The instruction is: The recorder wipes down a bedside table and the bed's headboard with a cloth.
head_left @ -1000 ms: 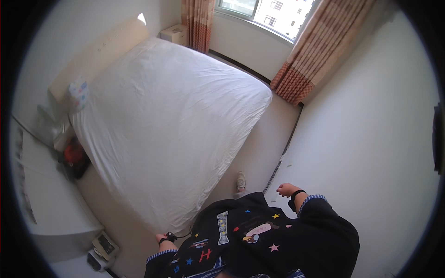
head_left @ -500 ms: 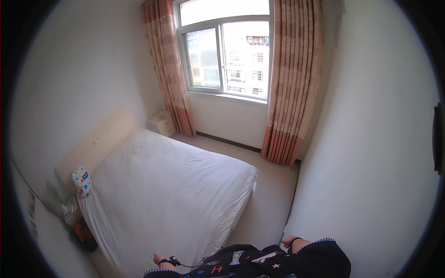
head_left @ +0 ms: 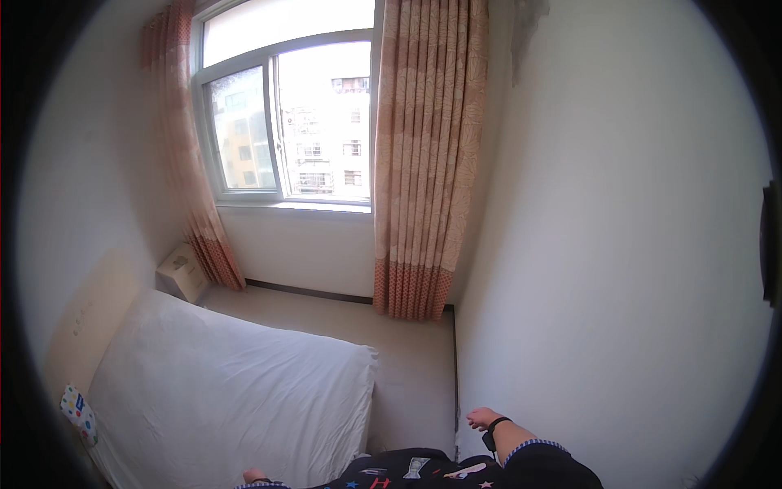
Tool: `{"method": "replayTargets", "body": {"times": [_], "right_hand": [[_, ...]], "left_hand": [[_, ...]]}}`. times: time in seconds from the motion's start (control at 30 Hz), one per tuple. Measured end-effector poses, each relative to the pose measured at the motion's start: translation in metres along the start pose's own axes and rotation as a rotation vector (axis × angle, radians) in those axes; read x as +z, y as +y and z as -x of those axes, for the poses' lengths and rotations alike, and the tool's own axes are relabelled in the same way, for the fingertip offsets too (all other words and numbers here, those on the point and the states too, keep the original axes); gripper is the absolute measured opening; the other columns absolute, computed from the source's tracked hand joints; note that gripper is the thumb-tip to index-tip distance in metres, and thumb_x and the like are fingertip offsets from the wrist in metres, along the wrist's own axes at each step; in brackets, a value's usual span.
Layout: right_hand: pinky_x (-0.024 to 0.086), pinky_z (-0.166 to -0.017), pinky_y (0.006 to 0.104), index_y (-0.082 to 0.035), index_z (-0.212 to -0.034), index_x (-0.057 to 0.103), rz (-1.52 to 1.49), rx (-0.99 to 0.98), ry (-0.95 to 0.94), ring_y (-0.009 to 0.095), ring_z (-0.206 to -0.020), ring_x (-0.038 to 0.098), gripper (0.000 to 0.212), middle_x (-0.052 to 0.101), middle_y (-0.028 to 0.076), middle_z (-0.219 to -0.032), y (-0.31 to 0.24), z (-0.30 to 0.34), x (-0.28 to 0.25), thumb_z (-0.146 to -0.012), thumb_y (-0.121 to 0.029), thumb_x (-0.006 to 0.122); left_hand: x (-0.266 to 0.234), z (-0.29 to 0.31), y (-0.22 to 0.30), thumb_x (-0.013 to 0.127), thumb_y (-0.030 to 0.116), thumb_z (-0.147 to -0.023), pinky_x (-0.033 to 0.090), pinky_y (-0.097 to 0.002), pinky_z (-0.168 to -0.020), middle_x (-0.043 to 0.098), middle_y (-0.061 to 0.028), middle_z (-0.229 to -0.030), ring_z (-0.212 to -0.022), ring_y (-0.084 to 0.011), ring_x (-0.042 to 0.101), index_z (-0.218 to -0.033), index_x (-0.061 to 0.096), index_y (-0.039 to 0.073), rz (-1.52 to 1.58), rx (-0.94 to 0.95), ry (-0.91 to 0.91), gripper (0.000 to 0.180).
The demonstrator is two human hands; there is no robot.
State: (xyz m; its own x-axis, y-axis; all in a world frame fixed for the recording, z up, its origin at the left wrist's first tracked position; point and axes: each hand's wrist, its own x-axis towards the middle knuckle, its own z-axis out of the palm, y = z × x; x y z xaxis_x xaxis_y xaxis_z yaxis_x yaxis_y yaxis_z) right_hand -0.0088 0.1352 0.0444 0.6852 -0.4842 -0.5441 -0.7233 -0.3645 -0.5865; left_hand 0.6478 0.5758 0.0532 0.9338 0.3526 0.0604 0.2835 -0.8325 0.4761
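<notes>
My left hand [head_left: 254, 474] shows only in part at the lower edge, in front of the white-sheeted bed [head_left: 220, 391]. Its fingers are too small and hidden to make out. Out to the right, my right hand [head_left: 481, 418] hangs near the foot of the white wall, fingers loosely apart and nothing in them. A dark band with a small device [head_left: 490, 438] circles the right wrist. On the bed's near left corner by the headboard [head_left: 85, 318] stands a white package with coloured dots [head_left: 79, 416].
A strip of pale floor [head_left: 415, 375] runs between the bed and the right wall [head_left: 611, 269]. Ahead is a window [head_left: 244, 130] with patterned curtains [head_left: 428, 163] on both sides. A small nightstand [head_left: 184, 273] fills the corner past the headboard.
The view has swung right and moved forward, so window, curtains and bed sit further left and the window looks larger. My left hand has dropped lower in view; my right hand reaches out more plainly.
</notes>
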Motion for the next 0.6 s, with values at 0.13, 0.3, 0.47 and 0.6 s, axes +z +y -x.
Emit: {"method": "replayTargets", "body": {"times": [0.13, 0.3, 0.47, 0.6], "right_hand": [[0.056, -0.076, 0.0437, 0.000, -0.094, 0.076, -0.354, 0.768, 0.146, 0.026, -0.079, 0.072, 0.032, 0.076, 0.016, -0.085, 0.048, 0.006, 0.016, -0.087, -0.031, 0.072], [0.055, -0.074, 0.0431, -0.001, -0.098, 0.074, -0.208, 0.530, 0.028, 0.024, -0.075, 0.070, 0.028, 0.075, 0.012, -0.084, 0.050, 0.027, -0.001, -0.093, -0.027, 0.066], [0.055, -0.071, 0.0419, -0.003, -0.100, 0.074, -0.204, 0.500, 0.234, 0.022, -0.074, 0.069, 0.026, 0.075, 0.010, -0.084, 0.029, -0.009, -0.034, -0.094, -0.026, 0.064], [0.055, -0.074, 0.0422, -0.004, -0.104, 0.074, -0.394, 0.674, 0.216, 0.023, -0.079, 0.070, 0.027, 0.075, 0.011, -0.089, 0.022, -0.058, -0.094, -0.093, -0.028, 0.064]], "left_hand": [[0.072, -0.012, 0.114, 0.055, 0.024, -0.099, 0.058, -0.0428, -0.076, 0.078, -0.0070, -0.108, -0.100, -0.0249, 0.076, -0.107, 0.081, 0.016, -0.892, 0.918, -0.610, 0.028], [0.194, 0.076, 0.298, 0.056, 0.021, -0.091, 0.055, -0.0518, -0.087, 0.073, -0.0254, -0.098, -0.099, -0.0433, 0.071, -0.091, 0.076, -0.001, 0.082, 0.525, -0.715, 0.029], [0.220, 0.202, 0.443, 0.056, 0.032, -0.090, 0.055, -0.0507, -0.092, 0.073, -0.0221, -0.102, -0.100, -0.0416, 0.069, -0.098, 0.077, 0.009, 0.150, 1.014, -1.006, 0.032], [0.216, 0.247, 0.499, 0.054, 0.036, -0.091, 0.056, -0.0491, -0.094, 0.074, -0.0159, -0.110, -0.104, -0.0379, 0.070, -0.105, 0.077, 0.015, -0.284, 1.451, -1.157, 0.034]]}}
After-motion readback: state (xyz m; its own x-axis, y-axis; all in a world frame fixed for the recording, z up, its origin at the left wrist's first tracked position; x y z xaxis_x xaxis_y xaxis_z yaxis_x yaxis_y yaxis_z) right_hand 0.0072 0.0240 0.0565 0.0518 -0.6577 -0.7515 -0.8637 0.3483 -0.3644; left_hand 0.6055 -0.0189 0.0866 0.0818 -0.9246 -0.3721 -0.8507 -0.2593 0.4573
